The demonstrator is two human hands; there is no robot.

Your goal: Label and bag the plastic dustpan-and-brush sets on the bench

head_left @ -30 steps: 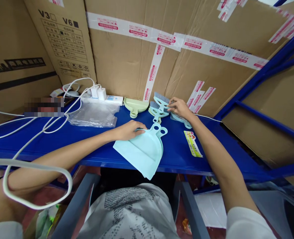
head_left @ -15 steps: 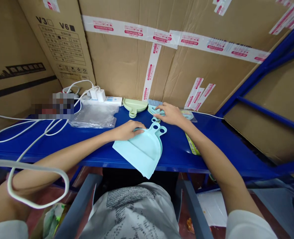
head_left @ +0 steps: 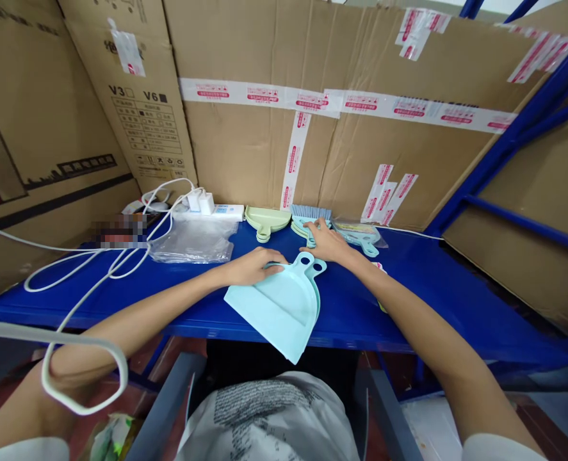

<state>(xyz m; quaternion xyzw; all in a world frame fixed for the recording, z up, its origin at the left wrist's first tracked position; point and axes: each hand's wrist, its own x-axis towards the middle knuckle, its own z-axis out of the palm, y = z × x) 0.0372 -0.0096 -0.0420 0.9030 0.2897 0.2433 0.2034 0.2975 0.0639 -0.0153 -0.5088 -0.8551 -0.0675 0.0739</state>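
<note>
- Plainly, this is a blue metal desk (head_left: 413,275), hemmed in by cardboard behind and to the left, with a blue frame (head_left: 514,137) slanting up at the right.
- From where I stand, the left hand (head_left: 259,266) has thumb and fingers closed on the rim of two stacked, light-blue dustpans (head_left: 284,304); their front corner juts past the near edge of the desk.
- Farther back, the right hand (head_left: 326,242) is partly spread over a light-blue brush (head_left: 311,213) with grey-blue bristles; whether it grips, I cannot tell.
- A pale-green dustpan (head_left: 267,219) lies left of that brush, and a bagged blue one of some sort, handle toward us, to its right.
- Clear plastic bags (head_left: 192,243) lie flat in front of a white power strip (head_left: 228,212), where white cables (head_left: 91,285) loop across.
- Below, grey armrests (head_left: 166,410) flank the seated person, above a reddish floor (head_left: 139,400).
- On the carton panel (head_left: 152,131) I read "V3" beside an unfilled square and "V6" beside a filled one; the lines beneath are too small.
- White tape (head_left: 360,102) crosses the back cardboard (head_left: 245,150), its red print too fine to read.
- Black lettering on the shirt (head_left: 250,400) is illegible.
</note>
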